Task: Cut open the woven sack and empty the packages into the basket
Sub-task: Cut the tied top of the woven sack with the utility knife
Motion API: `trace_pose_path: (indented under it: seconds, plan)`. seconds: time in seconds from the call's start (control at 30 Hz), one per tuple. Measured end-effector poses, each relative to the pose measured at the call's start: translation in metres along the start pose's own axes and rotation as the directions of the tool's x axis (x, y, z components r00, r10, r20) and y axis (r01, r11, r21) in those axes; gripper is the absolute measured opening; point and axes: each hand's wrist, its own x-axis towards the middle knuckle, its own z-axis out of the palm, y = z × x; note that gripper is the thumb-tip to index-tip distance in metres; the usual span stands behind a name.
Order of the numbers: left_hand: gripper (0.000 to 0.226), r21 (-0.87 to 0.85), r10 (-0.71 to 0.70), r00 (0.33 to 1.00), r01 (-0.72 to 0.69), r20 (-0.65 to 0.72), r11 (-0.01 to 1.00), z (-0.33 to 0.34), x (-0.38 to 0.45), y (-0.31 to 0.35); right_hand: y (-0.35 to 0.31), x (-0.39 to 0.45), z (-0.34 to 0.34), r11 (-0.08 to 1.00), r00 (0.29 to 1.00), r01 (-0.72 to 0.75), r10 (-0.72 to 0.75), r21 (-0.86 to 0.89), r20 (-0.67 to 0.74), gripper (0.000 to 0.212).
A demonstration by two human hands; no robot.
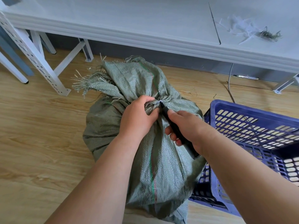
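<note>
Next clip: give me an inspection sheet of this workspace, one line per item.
Surface: wood-look floor, bare where visible.
Job's things: green woven sack upright, neck tied; blue basket beside it, tilted, no packages visible in it.
Clutter: frayed strands on the white table.
Grippers: left hand grips the sack's neck; right hand holds a black cutter, tip at the tie.
Cables: white cable hanging below the table.
Surroundings: perforated white rack legs.
</note>
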Motion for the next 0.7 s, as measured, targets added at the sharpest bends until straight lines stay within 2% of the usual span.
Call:
trace_pose_path:
  seconds: [0.23,0.53,0.7]
  plan:
    - [0.031,0.071,-0.026,0.994,0.034,-0.103,0.997,0.0018,-0.0004,0.0047,-0.0008,-0.0034,0.0048,0.999,0.999,-0.037,0.036,0.030,0.020,0.027]
    - [0.026,0.091,0.000,0.996,0.008,-0.085,0.996,0.0031,0.0005,0.0073,-0.0072,-0.0023,0.0033,0.988,0.993,-0.118,0.114,0.104,0.044,0.026]
    - [0.025,0.060,-0.054,0.993,0.060,-0.102,0.996,0.0004,0.0015,0.0062,-0.0055,-0.0019,0.0078,0.994,0.998,-0.059,0.056,0.091,0.035,0.026]
